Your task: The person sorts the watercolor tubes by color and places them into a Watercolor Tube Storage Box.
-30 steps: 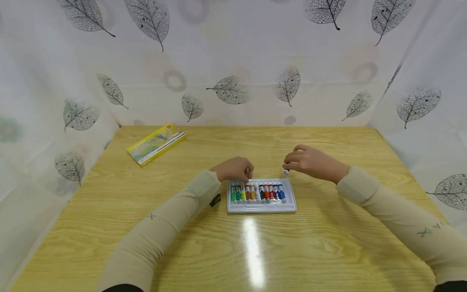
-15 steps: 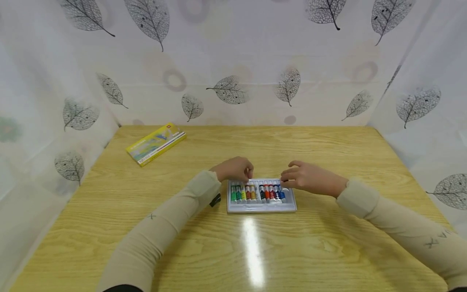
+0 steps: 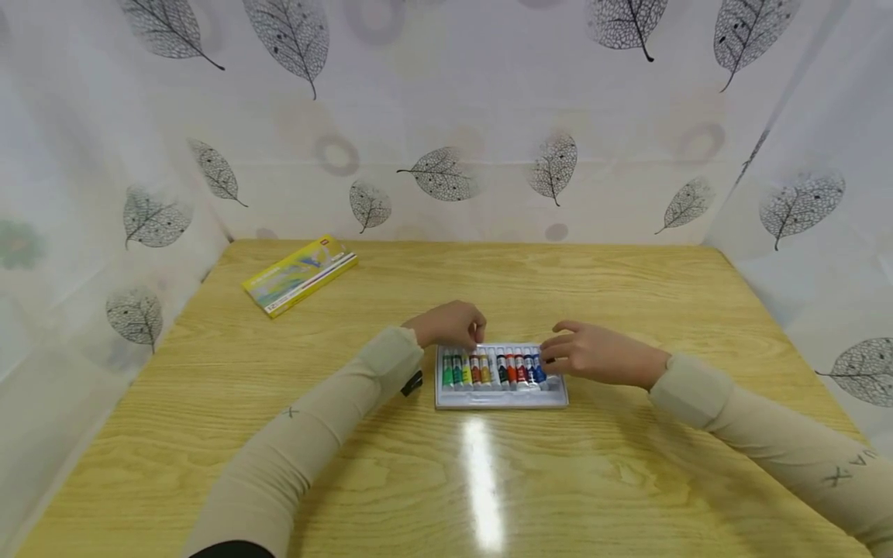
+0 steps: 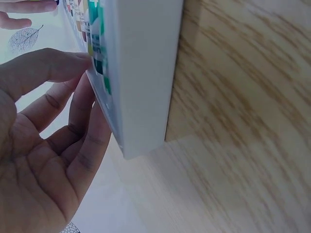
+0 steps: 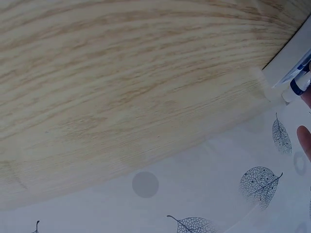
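Observation:
A white tray (image 3: 502, 400) of several small paint tubes, green at the left through yellow, orange and red to blue at the right, lies at the middle of the table. My left hand (image 3: 449, 324) pinches its far edge near the left end; in the left wrist view the thumb (image 4: 63, 65) is at the rim by the green tubes, with the fingers behind. My right hand (image 3: 600, 355) is over the tray's right end and holds a paint tube with a white cap and dark blue band (image 5: 300, 84). The fingers hide most of that tube in the head view.
A yellow paint box (image 3: 300, 277) lies at the back left of the wooden table (image 3: 391, 480). A small black object (image 3: 412, 384) sits left of the tray, partly behind my left sleeve. A leaf-patterned curtain (image 3: 474, 93) borders the table's back and sides.
My right hand has moved nearer me and down, carrying the tube from beyond the tray's far right corner onto its right end. The left hand has stayed at the tray edge.

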Motion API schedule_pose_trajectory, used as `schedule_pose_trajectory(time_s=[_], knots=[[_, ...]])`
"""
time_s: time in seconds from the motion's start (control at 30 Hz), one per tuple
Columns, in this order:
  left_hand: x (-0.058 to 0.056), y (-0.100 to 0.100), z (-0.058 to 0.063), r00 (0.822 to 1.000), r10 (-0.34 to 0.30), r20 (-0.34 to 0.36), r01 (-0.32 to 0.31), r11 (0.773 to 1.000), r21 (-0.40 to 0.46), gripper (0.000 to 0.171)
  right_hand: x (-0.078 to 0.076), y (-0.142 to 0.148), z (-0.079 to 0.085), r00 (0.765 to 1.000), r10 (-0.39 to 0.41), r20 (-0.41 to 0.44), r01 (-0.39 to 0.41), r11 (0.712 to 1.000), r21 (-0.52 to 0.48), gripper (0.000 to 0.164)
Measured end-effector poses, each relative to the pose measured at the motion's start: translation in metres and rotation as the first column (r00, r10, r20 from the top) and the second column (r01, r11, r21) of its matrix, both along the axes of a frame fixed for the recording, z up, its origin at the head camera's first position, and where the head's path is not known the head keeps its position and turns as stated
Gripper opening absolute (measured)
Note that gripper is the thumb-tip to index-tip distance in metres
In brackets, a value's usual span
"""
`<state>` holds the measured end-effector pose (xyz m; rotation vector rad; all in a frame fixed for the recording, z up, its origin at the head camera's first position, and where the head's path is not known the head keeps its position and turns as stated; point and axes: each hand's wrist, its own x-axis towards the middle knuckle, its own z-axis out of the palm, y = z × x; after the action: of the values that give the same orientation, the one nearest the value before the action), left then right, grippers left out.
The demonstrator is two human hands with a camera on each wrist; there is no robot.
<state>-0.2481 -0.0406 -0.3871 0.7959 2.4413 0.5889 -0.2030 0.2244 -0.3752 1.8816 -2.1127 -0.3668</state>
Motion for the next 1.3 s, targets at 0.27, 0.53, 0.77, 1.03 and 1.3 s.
schedule_pose_trajectory(time_s=[0.27, 0.53, 0.77, 1.03, 1.3], knots=[[0.0015, 0.0003, 0.0021, 1.000, -0.005, -0.009, 0.005, 1.000, -0.002, 0.014, 0.0011, 0.0017, -0.0006, 1.000, 0.012, 0.018, -0.012, 1.000, -0.007, 0.035], [0.0009, 0.0001, 0.0016, 1.000, -0.008, -0.017, 0.008, 1.000, -0.014, 0.014, -0.0002, 0.0037, -0.0050, 0.999, 0.041, 0.012, -0.040, 0.999, -0.032, 0.032], [0.0014, -0.0002, 0.0011, 1.000, -0.009, -0.021, 0.009, 1.000, -0.003, 0.014, 0.0010, 0.0039, -0.0052, 0.999, 0.054, 0.005, -0.053, 0.997, -0.065, 0.031], [0.0004, 0.0000, -0.0004, 1.000, -0.001, -0.010, 0.001, 1.000, -0.018, 0.013, 0.0025, 0.0036, -0.0049, 0.999, 0.052, -0.012, -0.053, 0.996, -0.065, 0.031], [0.0001, 0.0003, 0.0001, 1.000, 0.001, 0.004, -0.001, 1.000, -0.020, 0.012, 0.0011, 0.0029, -0.0052, 0.999, 0.041, 0.006, -0.041, 0.997, -0.065, 0.032]])
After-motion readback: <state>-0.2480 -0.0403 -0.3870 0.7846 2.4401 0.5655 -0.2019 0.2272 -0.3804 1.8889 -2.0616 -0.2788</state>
